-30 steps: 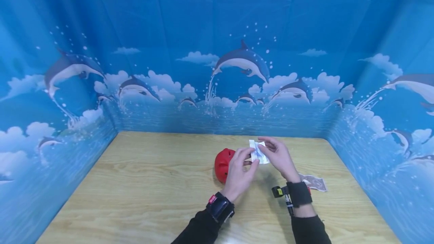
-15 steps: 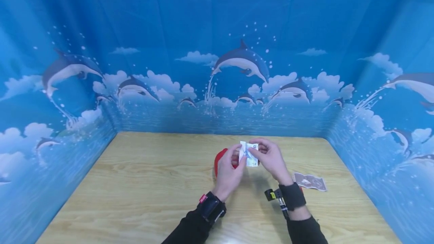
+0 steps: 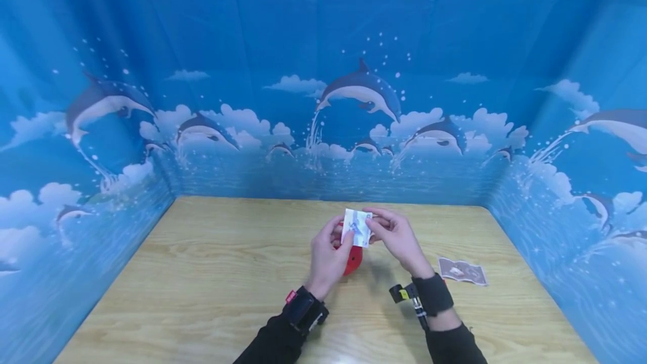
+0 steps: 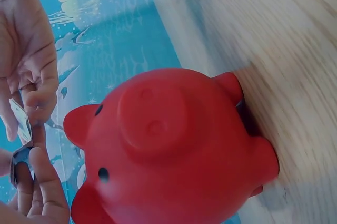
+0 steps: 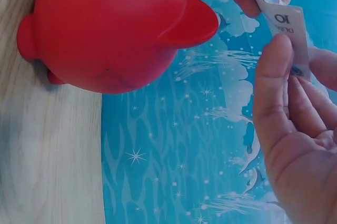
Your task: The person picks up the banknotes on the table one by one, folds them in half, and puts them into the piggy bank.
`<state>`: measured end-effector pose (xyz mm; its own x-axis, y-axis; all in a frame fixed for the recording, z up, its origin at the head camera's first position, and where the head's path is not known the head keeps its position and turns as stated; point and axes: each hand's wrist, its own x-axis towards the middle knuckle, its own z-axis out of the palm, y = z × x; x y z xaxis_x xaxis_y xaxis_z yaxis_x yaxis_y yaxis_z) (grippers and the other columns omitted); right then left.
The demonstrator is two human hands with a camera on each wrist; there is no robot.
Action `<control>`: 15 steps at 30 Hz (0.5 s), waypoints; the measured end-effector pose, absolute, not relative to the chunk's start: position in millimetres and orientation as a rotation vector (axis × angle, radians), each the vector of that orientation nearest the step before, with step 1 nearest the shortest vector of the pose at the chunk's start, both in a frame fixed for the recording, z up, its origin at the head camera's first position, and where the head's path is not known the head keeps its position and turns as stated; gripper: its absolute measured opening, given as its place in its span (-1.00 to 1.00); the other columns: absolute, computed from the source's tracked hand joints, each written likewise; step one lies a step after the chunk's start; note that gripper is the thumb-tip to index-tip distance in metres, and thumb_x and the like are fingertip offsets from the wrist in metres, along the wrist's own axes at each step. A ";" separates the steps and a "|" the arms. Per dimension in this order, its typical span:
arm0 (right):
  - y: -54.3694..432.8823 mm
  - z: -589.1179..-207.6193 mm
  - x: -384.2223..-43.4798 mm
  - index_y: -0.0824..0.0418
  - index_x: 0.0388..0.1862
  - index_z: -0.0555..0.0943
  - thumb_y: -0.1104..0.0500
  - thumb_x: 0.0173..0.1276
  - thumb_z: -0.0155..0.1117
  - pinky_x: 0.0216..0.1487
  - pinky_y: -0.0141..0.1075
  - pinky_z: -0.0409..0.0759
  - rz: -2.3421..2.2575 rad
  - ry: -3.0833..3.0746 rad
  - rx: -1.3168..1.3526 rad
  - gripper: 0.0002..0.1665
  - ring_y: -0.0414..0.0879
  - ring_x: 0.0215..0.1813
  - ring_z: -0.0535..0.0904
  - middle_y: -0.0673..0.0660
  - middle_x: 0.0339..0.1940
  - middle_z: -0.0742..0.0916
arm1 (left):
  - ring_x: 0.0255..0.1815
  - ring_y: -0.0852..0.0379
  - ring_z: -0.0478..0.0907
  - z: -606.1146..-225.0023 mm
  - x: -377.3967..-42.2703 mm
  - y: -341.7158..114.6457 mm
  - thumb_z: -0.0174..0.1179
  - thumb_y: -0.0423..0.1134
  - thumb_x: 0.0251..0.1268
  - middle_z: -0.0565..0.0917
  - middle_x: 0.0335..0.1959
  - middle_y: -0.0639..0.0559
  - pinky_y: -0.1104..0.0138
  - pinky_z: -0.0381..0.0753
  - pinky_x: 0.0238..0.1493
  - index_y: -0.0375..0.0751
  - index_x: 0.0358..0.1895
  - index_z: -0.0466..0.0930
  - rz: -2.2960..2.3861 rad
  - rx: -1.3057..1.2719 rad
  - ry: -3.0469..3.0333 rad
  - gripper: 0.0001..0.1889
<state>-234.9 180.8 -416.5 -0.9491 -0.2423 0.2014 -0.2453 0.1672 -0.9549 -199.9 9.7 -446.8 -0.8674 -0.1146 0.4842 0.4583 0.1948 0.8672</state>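
Note:
A small folded banknote (image 3: 358,228), marked 10 in the right wrist view, is stretched between both hands. My left hand (image 3: 327,260) pinches its left side, with the thumb on the near face. At the right edge, my right hand (image 3: 401,240) pinches it between thumb and fingers. The red piggy bank (image 3: 355,260) stands on the table behind and below the note, mostly hidden by my left hand in the head view. Both wrist views show the piggy bank (image 4: 163,145) large and upright on its feet, its snout towards the left wrist camera.
A second banknote (image 3: 462,271), brownish and slightly wavy, lies on the wooden table (image 3: 212,285) to the right of my right wrist. A blue dolphin-print curtain (image 3: 253,72) encloses the back and both sides of the table.
Both hands have shifted left with the banknote, which now overlaps the piggy bank in the head view. More of the note's face shows. The brownish banknote stays put, now fully uncovered by the right arm.

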 end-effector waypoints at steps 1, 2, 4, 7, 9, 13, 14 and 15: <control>180.6 -416.5 -235.1 0.32 0.30 0.49 0.17 0.45 0.20 -0.26 -0.19 0.72 1.966 -2.395 0.508 -0.51 -0.17 -0.34 0.68 0.42 -0.11 0.73 | -0.36 0.23 0.62 -447.3 -200.3 9.1 0.25 -0.37 0.29 0.71 -0.28 -0.04 0.46 0.63 -0.37 -0.25 0.17 0.56 -1.725 -0.320 -2.020 -0.62; 180.5 -416.5 -234.9 0.31 0.30 0.49 0.17 0.45 0.21 -0.26 -0.19 0.72 1.970 -2.386 0.513 -0.51 -0.17 -0.34 0.68 0.42 -0.10 0.73 | -0.34 0.21 0.63 -447.4 -200.4 8.5 0.25 -0.36 0.29 0.72 -0.26 -0.04 0.46 0.63 -0.36 -0.24 0.16 0.57 -1.730 -0.321 -2.013 -0.64; 179.4 -416.8 -234.8 0.31 0.29 0.50 0.18 0.43 0.23 -0.26 -0.20 0.72 1.981 -2.356 0.523 -0.51 -0.17 -0.35 0.68 0.43 -0.10 0.73 | -0.32 0.19 0.65 -447.5 -200.5 7.3 0.25 -0.35 0.31 0.74 -0.21 -0.04 0.46 0.63 -0.35 -0.20 0.15 0.58 -1.736 -0.326 -2.004 -0.65; 176.8 -417.5 -234.3 0.32 0.25 0.52 0.22 0.40 0.26 -0.31 -0.26 0.71 1.986 -2.302 0.529 -0.53 -0.18 -0.38 0.67 0.46 -0.11 0.72 | -0.30 0.19 0.65 -447.5 -200.3 6.0 0.25 -0.32 0.32 0.74 -0.15 -0.03 0.46 0.63 -0.32 -0.17 0.13 0.60 -1.721 -0.324 -2.014 -0.67; 174.0 -418.5 -234.2 0.35 0.24 0.53 0.23 0.39 0.27 -0.32 -0.27 0.71 1.982 -2.271 0.535 -0.54 -0.20 -0.39 0.67 0.48 -0.13 0.72 | -0.30 0.20 0.65 -447.3 -200.4 5.2 0.25 -0.31 0.32 0.73 -0.13 -0.03 0.45 0.64 -0.31 -0.18 0.12 0.62 -1.702 -0.318 -2.021 -0.69; 170.1 -420.6 -233.1 0.37 0.25 0.52 0.23 0.41 0.25 -0.32 -0.26 0.72 1.984 -2.244 0.572 -0.54 -0.20 -0.37 0.68 0.49 -0.14 0.72 | -0.30 0.21 0.66 -447.9 -200.5 3.9 0.25 -0.30 0.32 0.72 -0.13 -0.04 0.44 0.66 -0.29 -0.22 0.08 0.64 -1.652 -0.308 -2.030 -0.72; 169.6 -421.3 -232.9 0.37 0.26 0.52 0.23 0.42 0.23 -0.31 -0.24 0.73 1.985 -2.245 0.583 -0.54 -0.19 -0.36 0.69 0.48 -0.12 0.72 | -0.30 0.20 0.66 -448.2 -200.6 3.5 0.25 -0.30 0.32 0.72 -0.14 -0.04 0.43 0.67 -0.30 -0.22 0.07 0.65 -1.642 -0.310 -2.030 -0.72; 169.3 -421.8 -232.5 0.35 0.27 0.52 0.23 0.43 0.22 -0.28 -0.20 0.73 1.990 -2.249 0.592 -0.54 -0.18 -0.34 0.70 0.47 -0.10 0.72 | -0.30 0.20 0.66 -448.4 -200.5 3.3 0.24 -0.30 0.33 0.72 -0.14 -0.04 0.43 0.67 -0.30 -0.22 0.07 0.65 -1.634 -0.314 -2.029 -0.72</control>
